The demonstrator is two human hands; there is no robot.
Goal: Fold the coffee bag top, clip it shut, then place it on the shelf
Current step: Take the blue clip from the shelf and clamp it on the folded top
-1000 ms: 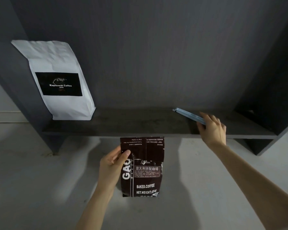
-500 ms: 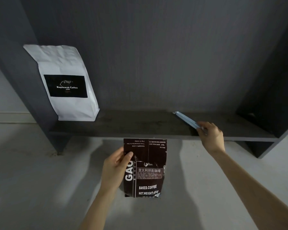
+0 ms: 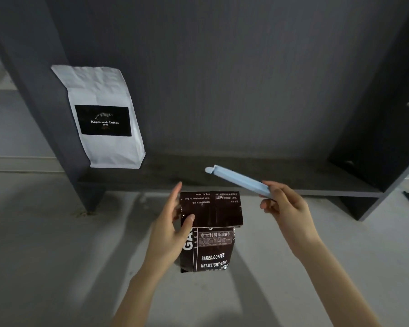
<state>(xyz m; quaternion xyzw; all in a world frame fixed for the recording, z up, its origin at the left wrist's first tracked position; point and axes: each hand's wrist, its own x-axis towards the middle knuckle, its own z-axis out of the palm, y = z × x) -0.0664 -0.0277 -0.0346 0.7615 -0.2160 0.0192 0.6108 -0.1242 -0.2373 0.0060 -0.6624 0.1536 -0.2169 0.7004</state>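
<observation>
Left hand (image 3: pixel 168 234) pinches soft, crinkly coffee bag (image 3: pixel 209 232) at folded top; right hand (image 3: pixel 286 208) grips stiff, light clip (image 3: pixel 239 179) by its end.

You're in a bare, indoor storage spot: a dark grey shelf unit (image 3: pixel 222 178) on plain concrete floor (image 3: pixel 45 244), a white coffee bag (image 3: pixel 104 116) far left.

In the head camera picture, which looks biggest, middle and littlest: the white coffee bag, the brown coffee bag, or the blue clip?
1. white coffee bag, looks largest, though it stands farther back on the shelf.
2. brown coffee bag, held in the left hand.
3. blue clip, long but thin, held in the right hand.
</observation>
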